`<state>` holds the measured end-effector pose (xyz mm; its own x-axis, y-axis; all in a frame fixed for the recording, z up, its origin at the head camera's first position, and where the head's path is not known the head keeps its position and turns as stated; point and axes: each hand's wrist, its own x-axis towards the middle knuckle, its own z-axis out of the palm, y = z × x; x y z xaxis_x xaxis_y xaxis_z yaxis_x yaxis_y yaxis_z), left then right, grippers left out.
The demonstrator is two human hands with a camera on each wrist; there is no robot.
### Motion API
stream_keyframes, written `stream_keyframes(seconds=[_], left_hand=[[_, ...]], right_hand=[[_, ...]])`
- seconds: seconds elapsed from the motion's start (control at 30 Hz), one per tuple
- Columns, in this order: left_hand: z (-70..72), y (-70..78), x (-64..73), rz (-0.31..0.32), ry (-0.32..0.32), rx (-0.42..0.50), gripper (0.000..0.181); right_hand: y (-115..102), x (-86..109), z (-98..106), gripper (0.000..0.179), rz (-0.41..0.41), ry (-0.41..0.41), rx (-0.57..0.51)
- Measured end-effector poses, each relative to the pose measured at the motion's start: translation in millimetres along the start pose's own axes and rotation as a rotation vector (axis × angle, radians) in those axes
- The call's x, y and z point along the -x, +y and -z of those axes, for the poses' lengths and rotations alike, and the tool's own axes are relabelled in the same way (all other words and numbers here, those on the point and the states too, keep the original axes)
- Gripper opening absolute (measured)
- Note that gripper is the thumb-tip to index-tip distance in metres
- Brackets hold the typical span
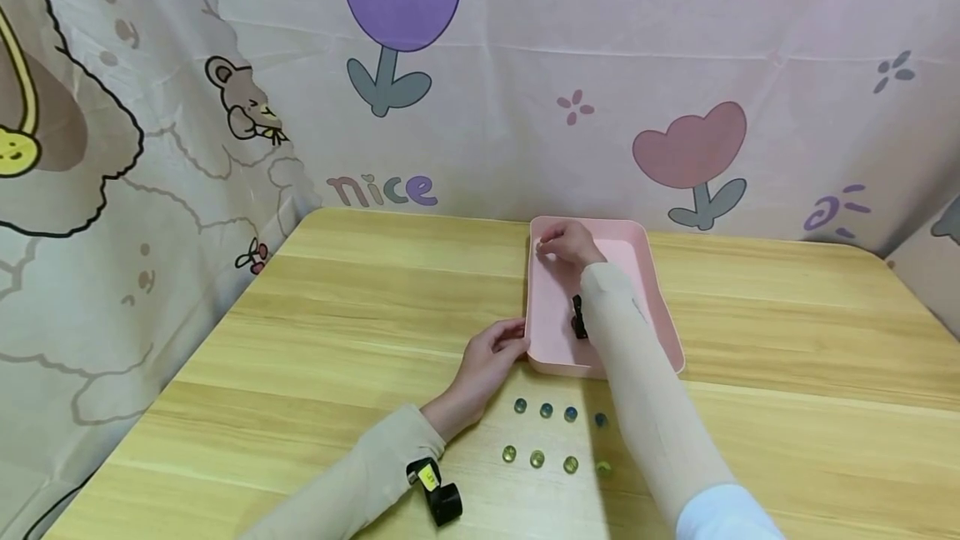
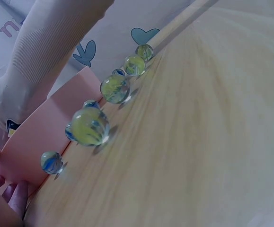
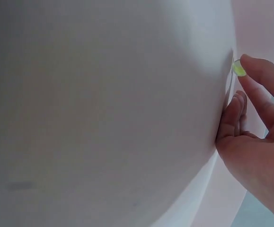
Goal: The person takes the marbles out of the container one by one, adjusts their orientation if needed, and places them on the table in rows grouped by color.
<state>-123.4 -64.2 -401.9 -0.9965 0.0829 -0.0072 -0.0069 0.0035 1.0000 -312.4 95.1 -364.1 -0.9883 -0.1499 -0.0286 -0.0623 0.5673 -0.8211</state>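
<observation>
In the head view my right hand (image 1: pixel 572 245) reaches into the far left corner of a pink tray (image 1: pixel 553 348). Its thumb and index finger pinch a yellow-green glass marble (image 3: pixel 239 68), close over the tray floor by the wall, as the right wrist view shows. My left hand (image 1: pixel 483 363) rests its fingers against the outside of the tray's near left corner. In front of the tray lie two rows of marbles: blue-swirled ones such as this blue marble (image 1: pixel 571 414) nearer the tray, and yellow ones such as this yellow marble (image 1: pixel 571 465) behind them.
The tray stands at the back of a wooden table (image 1: pixel 315 373), near a printed cloth backdrop (image 1: pixel 510 132). Black wrist cameras are strapped on both sleeves, the left camera (image 1: pixel 446 503) close to the yellow row. The right sleeve (image 1: pixel 652 390) passes over the tray's near wall.
</observation>
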Motion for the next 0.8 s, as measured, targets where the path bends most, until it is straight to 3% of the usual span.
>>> stream_keyframes(seconds=[0.5,0.8], left_hand=[[-0.4,1.4,1.2,-0.008,-0.007,0.015,0.038],[-0.5,-2.5,-0.4,0.005,0.006,0.002,0.037]], right_hand=[[-2.0,0.4,-1.8,0.010,-0.020,0.022,0.054],[1.4,3.5,0.1,0.013,-0.043,0.020,-0.048]])
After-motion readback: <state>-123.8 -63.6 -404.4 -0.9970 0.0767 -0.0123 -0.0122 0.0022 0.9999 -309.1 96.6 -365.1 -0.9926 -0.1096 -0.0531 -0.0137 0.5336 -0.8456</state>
